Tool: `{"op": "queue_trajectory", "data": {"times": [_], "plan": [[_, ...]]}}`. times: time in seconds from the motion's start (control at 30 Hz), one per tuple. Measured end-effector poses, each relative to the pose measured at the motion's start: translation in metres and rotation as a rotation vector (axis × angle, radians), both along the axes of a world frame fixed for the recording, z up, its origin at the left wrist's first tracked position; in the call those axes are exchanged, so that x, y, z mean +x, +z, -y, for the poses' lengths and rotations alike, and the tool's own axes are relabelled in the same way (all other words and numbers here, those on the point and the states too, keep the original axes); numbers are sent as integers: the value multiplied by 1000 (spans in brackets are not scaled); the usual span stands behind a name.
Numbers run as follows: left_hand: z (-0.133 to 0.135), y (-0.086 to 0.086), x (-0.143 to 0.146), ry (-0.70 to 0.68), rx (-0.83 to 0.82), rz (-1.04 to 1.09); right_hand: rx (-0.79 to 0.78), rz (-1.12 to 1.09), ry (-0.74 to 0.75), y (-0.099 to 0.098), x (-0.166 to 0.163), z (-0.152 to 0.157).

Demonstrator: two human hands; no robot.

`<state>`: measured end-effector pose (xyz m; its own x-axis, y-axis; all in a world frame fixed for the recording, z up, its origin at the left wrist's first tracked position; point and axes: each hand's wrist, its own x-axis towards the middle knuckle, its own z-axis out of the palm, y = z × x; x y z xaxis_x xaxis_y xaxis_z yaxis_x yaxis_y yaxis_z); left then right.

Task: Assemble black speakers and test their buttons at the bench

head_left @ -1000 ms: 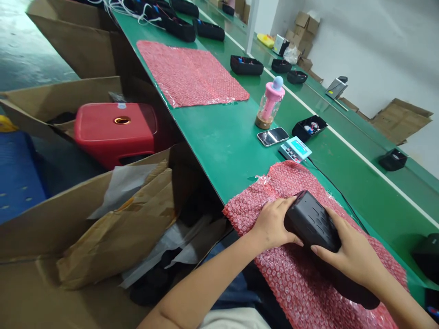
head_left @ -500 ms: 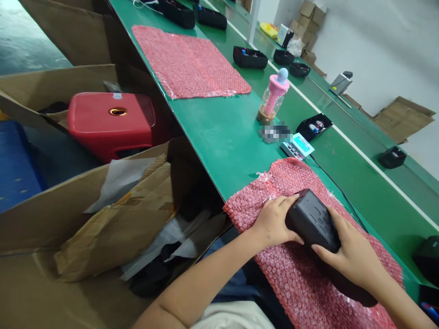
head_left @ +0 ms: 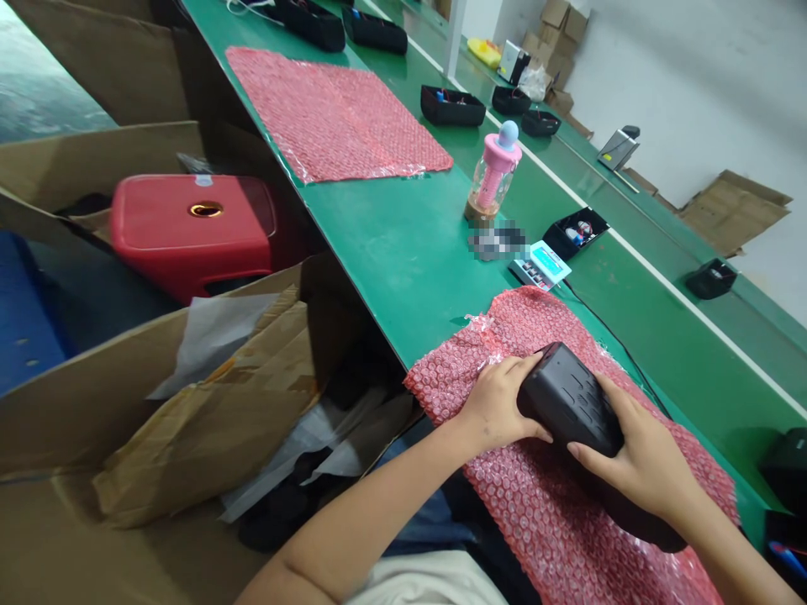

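Note:
A long black plastic housing (head_left: 571,401) with rounded edges and raised marks on its end lies over pink bubble wrap (head_left: 504,496) at the table's near edge. My left hand (head_left: 501,403) grips its far end, thumb and fingers on either side. Closer to me, my right hand (head_left: 643,449) is wrapped round its right side, thumb on top. The lower part of the housing runs under my right hand and is partly hidden. Just beyond the wrap stands a small light-blue device with a lit screen (head_left: 540,265), a black cable running from it.
A pink-lidded bottle (head_left: 493,172) stands on the green table (head_left: 378,244), near another bubble-wrap sheet (head_left: 340,118). Open black housings with wires (head_left: 452,106) sit along the line. Left of the table are a red stool (head_left: 189,223) and an open cardboard box (head_left: 63,403).
The whole view has shifted slightly, with the scene moving a little left in the picture. Both hands keep their hold on the black housing.

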<state>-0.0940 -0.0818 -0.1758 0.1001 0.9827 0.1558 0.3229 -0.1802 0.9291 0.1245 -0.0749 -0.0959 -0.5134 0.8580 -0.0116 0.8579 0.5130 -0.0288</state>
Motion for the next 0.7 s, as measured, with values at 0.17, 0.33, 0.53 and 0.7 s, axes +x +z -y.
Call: {"op": "queue_trajectory", "data": {"times": [0.17, 0.33, 0.53, 0.7], "plan": [[-1, -1, 0, -1, 8, -2, 5, -4, 1, 0, 1, 0], [-1, -1, 0, 4, 6, -4, 2, 7, -5, 2, -1, -1], [0, -1, 1, 19, 12, -8, 2, 17, -19, 4, -6, 0], [0, -1, 0, 8, 2, -15, -11, 20, -25, 4, -4, 1]]}}
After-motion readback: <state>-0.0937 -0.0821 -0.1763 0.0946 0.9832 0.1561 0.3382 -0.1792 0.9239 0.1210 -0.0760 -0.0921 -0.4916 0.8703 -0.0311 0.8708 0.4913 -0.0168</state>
